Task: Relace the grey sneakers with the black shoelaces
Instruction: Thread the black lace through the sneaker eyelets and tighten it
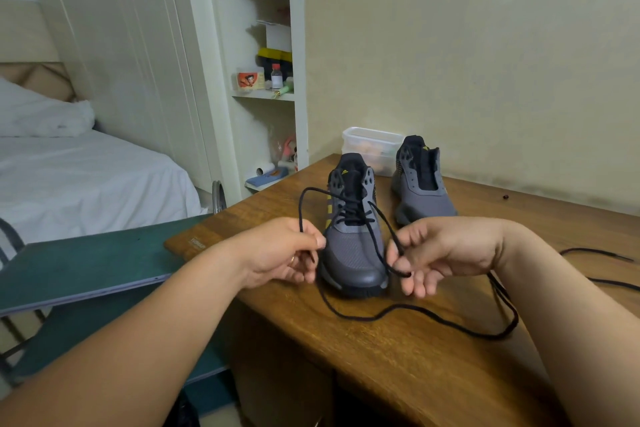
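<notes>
Where the wooden worktop [398, 374] nears its front edge stands the near grey sneaker [353, 253], toe toward the person, partly laced with a black shoelace [408, 310]. Left hand [287, 253]: fingers [313, 239] pinch one strand beside the toe. Right hand [440, 250]: fingers pinch another strand; slack loops across the worktop. The far grey sneaker [424, 191], unlaced, stands behind, beside a plastic container [370, 142]. A spare black shoelace [595, 251] lies at far right.

Your left hand [287, 253] pinches one strand of the black shoelace [367, 319]; your right hand [446, 250] pinches the other. The lace crosses the near grey sneaker [353, 253], which stands toe toward you on the bench [381, 374]. Slack loops over the wood. The second sneaker [424, 191] stands behind, to the right (a loose lace [609, 282] lies at the far right).
</notes>
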A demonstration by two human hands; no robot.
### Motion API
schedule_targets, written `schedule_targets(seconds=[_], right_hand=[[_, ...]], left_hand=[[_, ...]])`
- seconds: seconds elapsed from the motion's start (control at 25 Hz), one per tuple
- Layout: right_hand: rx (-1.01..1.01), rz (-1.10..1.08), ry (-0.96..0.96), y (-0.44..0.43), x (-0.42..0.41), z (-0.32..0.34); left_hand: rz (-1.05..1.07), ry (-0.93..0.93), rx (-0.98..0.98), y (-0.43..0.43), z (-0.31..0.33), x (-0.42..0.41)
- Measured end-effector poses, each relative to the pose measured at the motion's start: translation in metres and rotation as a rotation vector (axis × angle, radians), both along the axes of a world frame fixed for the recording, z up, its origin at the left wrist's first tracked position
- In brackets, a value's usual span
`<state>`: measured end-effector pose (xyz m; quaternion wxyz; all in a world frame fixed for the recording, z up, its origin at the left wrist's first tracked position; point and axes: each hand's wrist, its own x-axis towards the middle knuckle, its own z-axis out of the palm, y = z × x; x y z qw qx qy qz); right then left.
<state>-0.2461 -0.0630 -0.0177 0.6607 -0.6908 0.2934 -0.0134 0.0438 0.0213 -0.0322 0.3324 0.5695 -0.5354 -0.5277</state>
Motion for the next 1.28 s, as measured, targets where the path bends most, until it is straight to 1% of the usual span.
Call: schedule_targets(seconds=[0.04, 0.12, 0.16, 0.2, 0.24, 0.28, 0.36, 0.4, 0.44, 0.52, 0.56, 0.64, 0.68, 0.8, 0.88, 0.92, 1.04, 1.08, 1.12, 1.16, 1.2, 1.28], right_hand=[[0.054, -0.051, -0.108, 0.0, 0.0, 0.0], [0.124, -0.228, -0.306, 0.002, 0.007, 0.001], [0.14, -0.328, -0.393, 0.003, 0.013, 0.001], [0.149, -0.417, -0.457, 0.004, 0.022, 0.001], [0.139, -0.486, -0.484, 0.006, 0.03, 0.001], [0.095, -0.533, -0.463, 0.007, 0.036, 0.002], [-0.037, -0.592, -0.34, 0.008, 0.041, 0.002], [-0.092, -0.63, -0.287, 0.007, 0.039, 0.002], [-0.138, -0.677, -0.257, 0.005, 0.038, 0.002], [-0.225, -0.758, -0.251, 0.001, 0.035, 0.001], [-0.256, -0.772, -0.263, 0.0, 0.036, 0.0], [-0.289, -0.76, -0.28, 0.001, 0.04, -0.001], [-0.296, -0.751, -0.282, 0.002, 0.042, -0.001], [-0.258, -0.738, -0.292, 0.004, 0.044, 0.002], [-0.23, -0.716, -0.281, 0.004, 0.043, 0.006], [-0.219, -0.706, -0.279, 0.004, 0.042, 0.007], [-0.182, -0.694, -0.293, 0.004, 0.044, 0.005], [-0.184, -0.689, -0.288, 0.005, 0.046, 0.004], [-0.189, -0.684, -0.282, 0.005, 0.048, 0.002], [-0.194, -0.683, -0.281, 0.005, 0.049, 0.001], [-0.203, -0.684, -0.282, 0.005, 0.049, 0.001], [-0.235, -0.688, -0.269, 0.004, 0.05, 0.0]], left_hand=[[0.066, 0.111, 0.006, -0.002, 0.001, 0.0], [0.235, 0.328, 0.023, -0.011, 0.0, 0.002], [0.334, 0.42, 0.032, -0.016, -0.001, 0.003], [0.426, 0.461, 0.034, -0.02, -0.002, 0.003], [0.501, 0.412, 0.011, -0.024, -0.004, 0.004], [0.556, 0.264, -0.026, -0.027, -0.006, 0.004], [0.628, -0.063, -0.142, -0.029, -0.009, 0.003], [0.646, -0.179, -0.211, -0.029, -0.009, 0.002], [0.631, -0.248, -0.288, -0.03, -0.007, 0.0], [0.49, -0.402, -0.439, -0.037, -0.005, -0.005], [0.397, -0.49, -0.479, -0.042, -0.004, -0.009], [0.261, -0.603, -0.484, -0.051, 0.0, -0.018], [0.223, -0.619, -0.473, -0.053, 0.002, -0.022], [0.148, -0.581, -0.5, -0.06, 0.002, -0.021], [0.202, -0.478, -0.497, -0.063, -0.001, -0.017], [0.262, -0.375, -0.466, -0.064, -0.003, -0.015], [0.432, 0.108, -0.309, -0.061, -0.006, -0.017], [0.465, 0.221, -0.279, -0.058, -0.006, -0.017], [0.481, 0.295, -0.264, -0.056, -0.007, -0.015], [0.488, 0.332, -0.257, -0.055, -0.007, -0.015], [0.488, 0.328, -0.258, -0.055, -0.008, -0.016], [0.473, 0.196, -0.274, -0.056, -0.01, -0.019]])
